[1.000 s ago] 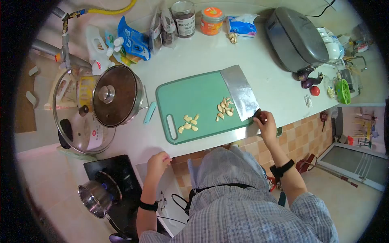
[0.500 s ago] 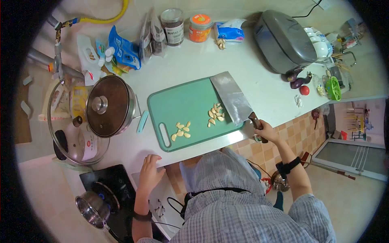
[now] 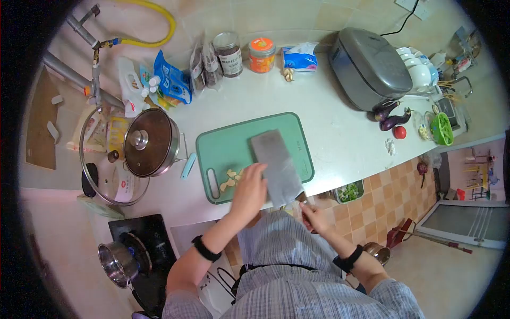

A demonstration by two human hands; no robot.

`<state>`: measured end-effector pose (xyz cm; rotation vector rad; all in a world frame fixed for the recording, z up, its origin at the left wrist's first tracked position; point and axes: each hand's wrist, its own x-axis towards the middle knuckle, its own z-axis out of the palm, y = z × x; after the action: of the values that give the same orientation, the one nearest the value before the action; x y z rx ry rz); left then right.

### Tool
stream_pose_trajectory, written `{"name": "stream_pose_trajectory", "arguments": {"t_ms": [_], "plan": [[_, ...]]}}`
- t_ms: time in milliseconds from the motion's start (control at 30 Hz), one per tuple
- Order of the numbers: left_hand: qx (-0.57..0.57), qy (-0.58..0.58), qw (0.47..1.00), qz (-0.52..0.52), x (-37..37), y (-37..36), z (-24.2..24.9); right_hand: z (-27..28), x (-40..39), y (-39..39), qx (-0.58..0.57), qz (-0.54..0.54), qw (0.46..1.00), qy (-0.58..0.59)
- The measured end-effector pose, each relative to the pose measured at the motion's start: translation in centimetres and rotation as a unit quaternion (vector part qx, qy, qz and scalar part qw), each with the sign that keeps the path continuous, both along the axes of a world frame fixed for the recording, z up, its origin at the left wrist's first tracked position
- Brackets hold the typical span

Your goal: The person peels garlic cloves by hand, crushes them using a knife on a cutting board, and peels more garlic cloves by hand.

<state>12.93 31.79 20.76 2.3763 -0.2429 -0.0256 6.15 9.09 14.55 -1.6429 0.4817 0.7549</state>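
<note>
The cleaver (image 3: 277,167) lies slantwise over the green cutting board (image 3: 223,135), its broad blade reaching past the near edge. My right hand (image 3: 314,217) is closed around its dark handle. My left hand (image 3: 248,187) is over the board's near side, fingers extended and fingertips right beside the blade's left edge. Peeled garlic cloves (image 3: 229,179) lie at the board's lower left, partly covered by that hand. The other pile of cloves, on the right of the board, is hidden behind the blade.
To the left stand a lidded pan (image 3: 151,143) and a clear glass lid (image 3: 114,178). A steel saucepan (image 3: 117,264) sits by a lit burner. Jars, bags and a rice cooker (image 3: 372,69) line the back; eggplants (image 3: 393,121) and a tomato (image 3: 399,133) are at right.
My right hand has brought the cleaver left and nearer to me, over the right garlic pile. My left hand has moved from the counter edge up over the board. The view has shifted slightly.
</note>
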Motion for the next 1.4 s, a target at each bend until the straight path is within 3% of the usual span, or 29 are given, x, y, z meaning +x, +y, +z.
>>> {"name": "stream_pose_trajectory", "arguments": {"t_ms": [67,267,333,400,467,533,667,767,900,967,1000,1067,1100,1133,1233,1400], "plan": [[0.01,-0.027,0.999,-0.038,0.7,-3.7,-0.1,-2.6,-1.4,1.0,0.05,-0.023,0.998,0.023],[-0.032,-0.059,0.998,0.012,1.0,-10.0,-0.4,-2.9,-2.5,2.9,0.087,-0.095,0.99,-0.063],[-0.012,-0.067,0.996,0.05,1.9,-10.9,-2.5,-3.7,-2.5,2.9,0.082,-0.122,0.985,-0.094],[0.023,-0.039,0.993,0.107,2.7,-11.1,-6.2,-5.1,-1.8,3.0,0.073,-0.144,0.987,0.017],[0.084,-0.041,0.99,0.109,2.9,-10.8,-10.3,-5.9,-1.6,3.1,0.053,-0.149,0.987,0.027],[0.138,-0.023,0.985,0.098,2.8,-11.1,-10.9,-6.3,-1.7,3.0,0.029,-0.157,0.986,0.038],[0.147,-0.016,0.981,0.122,2.9,-11.8,-11.4,-5.7,-1.7,2.9,0.048,-0.157,0.986,0.023],[0.128,-0.002,0.981,0.145,3.0,-12.1,-9.5,-4.3,-1.4,3.1,0.061,-0.163,0.985,-0.008],[0.118,-0.066,0.981,0.137,3.3,-11.4,-5.6,-2.7,-1.1,3.1,0.097,-0.154,0.983,-0.01],[0.122,-0.086,0.978,0.149,3.4,-11.1,-5.5,-5.2,-1.8,3.8,0.073,-0.139,0.987,-0.043],[0.122,-0.086,0.977,0.149,3.4,-10.7,-7.2,-6.9,-2.2,4.2,0.048,-0.125,0.988,-0.078],[0.251,-0.031,0.957,0.145,2.7,-9.9,-12.0,-10.5,-4.0,4.9,0.004,-0.089,0.993,-0.082],[0.246,-0.039,0.957,0.15,3.6,-10.0,-12.0,-11.7,-3.1,5.0,-0.037,-0.056,0.993,-0.095],[0.246,-0.035,0.958,0.142,3.7,-9.6,-12.1,-8.5,-2.3,5.5,0.002,-0.087,0.995,-0.049],[0.227,-0.025,0.965,0.13,2.6,-9.4,-12.3,-7.8,-2.3,5.7,0.035,-0.102,0.994,0.003],[0.145,-0.014,0.978,0.147,3.1,-9.1,-11.6,-6.7,-2.2,5.2,0.031,-0.109,0.993,-0.026]]}}
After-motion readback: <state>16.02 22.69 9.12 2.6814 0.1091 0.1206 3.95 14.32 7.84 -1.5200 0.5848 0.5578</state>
